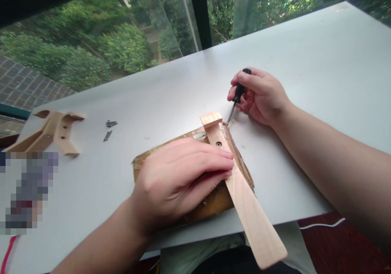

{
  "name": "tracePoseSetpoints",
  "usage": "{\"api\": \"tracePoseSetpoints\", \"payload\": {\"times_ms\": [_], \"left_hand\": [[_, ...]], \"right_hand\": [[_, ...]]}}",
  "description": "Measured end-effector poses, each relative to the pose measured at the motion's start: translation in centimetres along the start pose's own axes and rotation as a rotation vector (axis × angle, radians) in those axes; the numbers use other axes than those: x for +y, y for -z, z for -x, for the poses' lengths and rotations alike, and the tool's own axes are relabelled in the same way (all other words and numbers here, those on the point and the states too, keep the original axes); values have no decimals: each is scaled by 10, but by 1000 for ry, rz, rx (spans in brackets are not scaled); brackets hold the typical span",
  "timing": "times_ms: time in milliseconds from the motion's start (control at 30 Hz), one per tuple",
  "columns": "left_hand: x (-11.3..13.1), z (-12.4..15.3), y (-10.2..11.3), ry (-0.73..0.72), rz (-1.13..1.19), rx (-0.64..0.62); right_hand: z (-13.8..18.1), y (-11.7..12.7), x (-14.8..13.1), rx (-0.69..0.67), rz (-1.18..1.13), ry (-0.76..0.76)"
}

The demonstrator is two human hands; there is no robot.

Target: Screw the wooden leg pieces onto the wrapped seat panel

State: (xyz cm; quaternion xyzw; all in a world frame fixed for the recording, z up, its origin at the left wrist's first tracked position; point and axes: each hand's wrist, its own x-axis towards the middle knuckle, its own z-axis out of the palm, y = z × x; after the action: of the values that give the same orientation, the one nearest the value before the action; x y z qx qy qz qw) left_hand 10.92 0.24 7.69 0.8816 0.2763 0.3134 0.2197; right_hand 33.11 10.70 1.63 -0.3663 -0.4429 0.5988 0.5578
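Note:
A pale wooden piece (252,208) with a short raised block at its far end lies across a worn, taped brown pad (218,202). One dark cross-head screw (218,144) sits in the wood. My left hand (183,172) lies over the pad, fingers together, its fingertips pressed on the wood around a spot they hide. In my right hand (259,94) is a screwdriver (240,89) with a black handle, gripped by fingers and thumb. Its shaft slants down beside the raised block, the tip close to the pad's far right corner.
Wooden parts (51,133), one with two holes, stand at the table's left. Several loose screws (110,123) lie in two small groups near them. A blurred-out patch (32,192) and a red cord (9,251) are at lower left. Windows border the white table's (305,74) far edge.

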Motion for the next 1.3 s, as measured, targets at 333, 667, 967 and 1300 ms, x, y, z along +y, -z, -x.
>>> {"api": "tracePoseSetpoints", "payload": {"times_ms": [333,667,967,1300], "left_hand": [[-4,-4,0,-91,46,-78],[-2,-5,-5,92,-5,-48],[0,-6,-7,238,166,-56],[0,-7,-5,246,141,-81]], "right_hand": [[2,-1,-2,-8,-11,11],[12,-2,-16,21,26,151],[79,-38,-75,-82,53,513],[93,-44,-61,-144,186,463]]}}
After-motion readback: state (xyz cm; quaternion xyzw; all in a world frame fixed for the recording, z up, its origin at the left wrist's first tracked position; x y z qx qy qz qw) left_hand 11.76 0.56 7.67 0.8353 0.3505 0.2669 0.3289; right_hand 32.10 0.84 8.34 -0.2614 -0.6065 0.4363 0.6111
